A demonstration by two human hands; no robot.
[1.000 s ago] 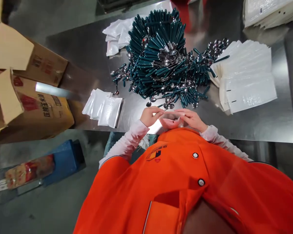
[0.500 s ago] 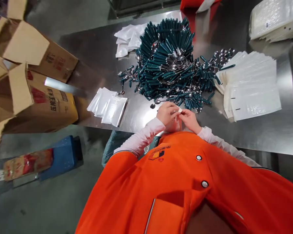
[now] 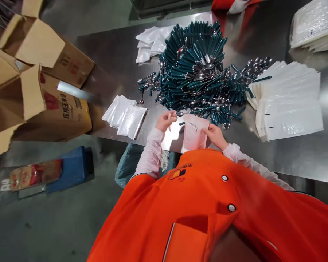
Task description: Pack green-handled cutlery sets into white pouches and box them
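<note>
At the table's front edge, a white bubble mailer (image 3: 194, 136) lies upright before me, tinted pink by the light off the orange clothing. My right hand (image 3: 215, 135) pinches its right edge between thumb and fingers. Apart from the mailer, on its left, my left hand (image 3: 166, 120) is closed on a small thin white strip (image 3: 170, 115). Just beyond both hands spreads a big heap of spoons with dark green handles (image 3: 191, 69). One green handle tip (image 3: 182, 123) shows beside the mailer's left edge.
Flat white mailers (image 3: 292, 102) are fanned out at the right. Filled-looking mailers (image 3: 131, 120) lie at the left, with more white packets (image 3: 153, 42) behind. Open cardboard boxes (image 3: 62, 112) stand left of the metal table (image 3: 106, 54). Below its edge hangs a bluish bag (image 3: 128, 163).
My hands were together at the mailer's top edge. The left hand has moved away to the left with the white strip; the right has kept the mailer, which now shows its face.
</note>
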